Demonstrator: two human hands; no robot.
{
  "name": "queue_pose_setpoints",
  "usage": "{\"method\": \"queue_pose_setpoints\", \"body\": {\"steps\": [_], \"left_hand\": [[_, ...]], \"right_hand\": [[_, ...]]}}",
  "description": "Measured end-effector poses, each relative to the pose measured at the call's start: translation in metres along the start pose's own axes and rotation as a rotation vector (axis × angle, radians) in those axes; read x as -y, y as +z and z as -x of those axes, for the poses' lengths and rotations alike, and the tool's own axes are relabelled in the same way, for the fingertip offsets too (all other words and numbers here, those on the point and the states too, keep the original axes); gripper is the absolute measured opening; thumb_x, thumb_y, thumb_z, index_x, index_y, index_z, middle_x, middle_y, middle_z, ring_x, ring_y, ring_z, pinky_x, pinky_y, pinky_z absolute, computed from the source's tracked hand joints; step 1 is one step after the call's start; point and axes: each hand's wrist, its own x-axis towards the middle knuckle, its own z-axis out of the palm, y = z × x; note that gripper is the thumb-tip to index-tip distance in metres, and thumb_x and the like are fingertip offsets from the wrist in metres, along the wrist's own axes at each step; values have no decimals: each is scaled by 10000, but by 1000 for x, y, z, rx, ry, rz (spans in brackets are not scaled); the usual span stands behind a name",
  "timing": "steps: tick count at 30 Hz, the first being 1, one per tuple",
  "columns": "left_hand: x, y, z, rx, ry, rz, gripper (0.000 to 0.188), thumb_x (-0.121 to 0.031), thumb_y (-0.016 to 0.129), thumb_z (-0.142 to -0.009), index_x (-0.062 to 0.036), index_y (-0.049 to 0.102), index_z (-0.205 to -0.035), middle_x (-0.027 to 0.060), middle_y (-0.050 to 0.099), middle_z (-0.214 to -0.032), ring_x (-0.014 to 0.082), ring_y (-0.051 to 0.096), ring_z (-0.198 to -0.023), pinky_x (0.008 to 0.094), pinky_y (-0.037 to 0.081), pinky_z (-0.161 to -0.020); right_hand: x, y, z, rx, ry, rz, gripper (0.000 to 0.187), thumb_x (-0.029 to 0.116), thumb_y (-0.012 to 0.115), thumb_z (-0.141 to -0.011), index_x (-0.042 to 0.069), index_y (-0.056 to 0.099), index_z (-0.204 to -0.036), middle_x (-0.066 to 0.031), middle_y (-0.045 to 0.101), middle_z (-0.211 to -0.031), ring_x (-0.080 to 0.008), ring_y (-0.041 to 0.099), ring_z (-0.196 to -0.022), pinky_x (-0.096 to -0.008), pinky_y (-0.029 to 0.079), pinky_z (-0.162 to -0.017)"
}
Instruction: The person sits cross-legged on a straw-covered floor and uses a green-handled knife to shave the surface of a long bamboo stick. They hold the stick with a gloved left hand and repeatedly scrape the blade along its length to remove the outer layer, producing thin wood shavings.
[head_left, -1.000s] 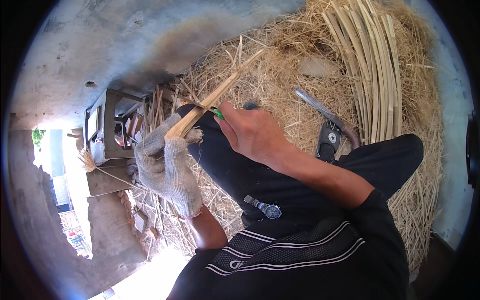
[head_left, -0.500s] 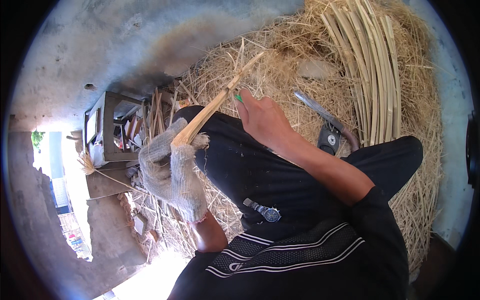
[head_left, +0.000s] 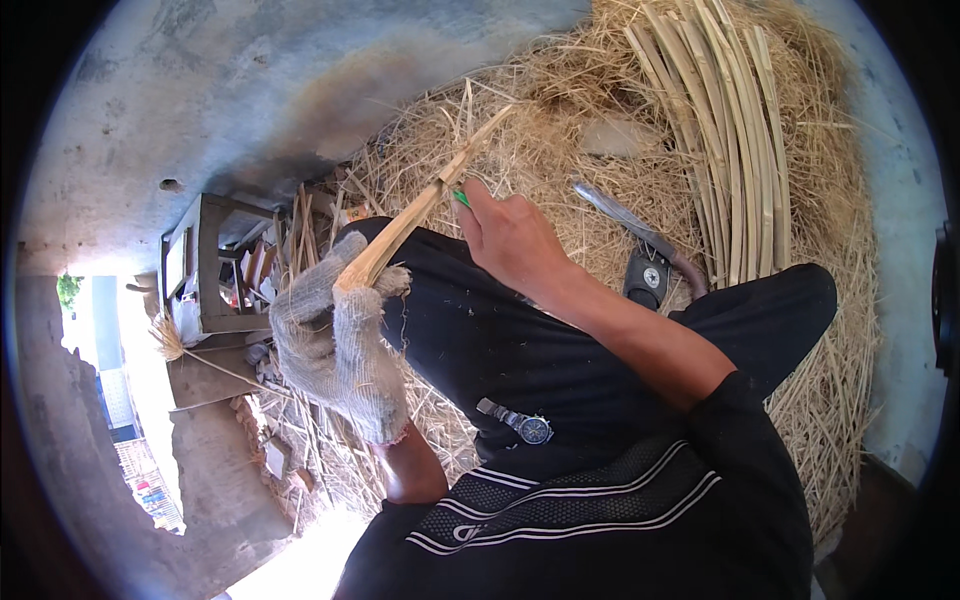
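Note:
My left hand (head_left: pixel 345 350), in a grey knit work glove, is closed around the lower end of a pale split wooden stick (head_left: pixel 405 225). The stick slants up and to the right, with a splinter standing off near its far end. Against its upper part, my bare right hand (head_left: pixel 512 235) is closed on a small green-ended tool (head_left: pixel 461 198). Most of that tool is hidden in my fingers, so its kind does not show. Both hands are above my crossed legs in dark trousers.
Straw (head_left: pixel 560 110) covers the floor. At the upper right lies a bundle of long pale sticks (head_left: pixel 735 150). A curved blade with a brown handle (head_left: pixel 640 230) rests before my right knee. A wristwatch (head_left: pixel 533 428) lies on my lap. Left stands a worn cabinet (head_left: pixel 207 270).
The whole view has shifted slightly. Both hands keep their grips, and the stick stays at about the same slant.

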Motion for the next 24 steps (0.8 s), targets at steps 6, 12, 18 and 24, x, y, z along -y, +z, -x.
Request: {"method": "queue_pose_setpoints", "body": {"steps": [6, 12, 18, 24], "left_hand": [[1, -1, 0, -5, 7, 24, 371, -276, 651, -958, 73, 571, -1058, 247, 709, -1028, 290, 683, -1024, 472, 374, -1127], [2, -14, 2, 29, -6, 37, 304, -197, 644, -961, 79, 581, -1072, 242, 697, -1059, 298, 695, -952, 453, 471, -1019], [17, -27, -7, -68, -50, 135, 309, -164, 700, -930, 81, 593, -1086, 230, 691, -1077, 261, 735, -776, 327, 607, -695], [13, -23, -5, -39, -34, 63, 236, -103, 643, -958, 86, 603, -1094, 209, 686, -1096, 249, 728, -782, 333, 613, -725]], "right_hand": [[8, 0, 7, -17, -64, 70, 171, 179, 572, -977, 15, 540, -1014, -234, 571, -550, -444, 611, -528, -527, 487, -486], [22, -1, 3, 38, -159, 30, 173, 201, 550, -977, 44, 521, -1044, -220, 606, -594, -455, 630, -580, -531, 511, -532], [1, 19, -17, 83, -71, 159, 162, 198, 544, -987, 41, 510, -1007, -237, 596, -606, -459, 621, -594, -540, 502, -561], [-9, 16, -13, 199, -43, 142, 154, 180, 520, -969, 29, 496, -985, -263, 636, -690, -459, 661, -703, -556, 518, -643]]}}
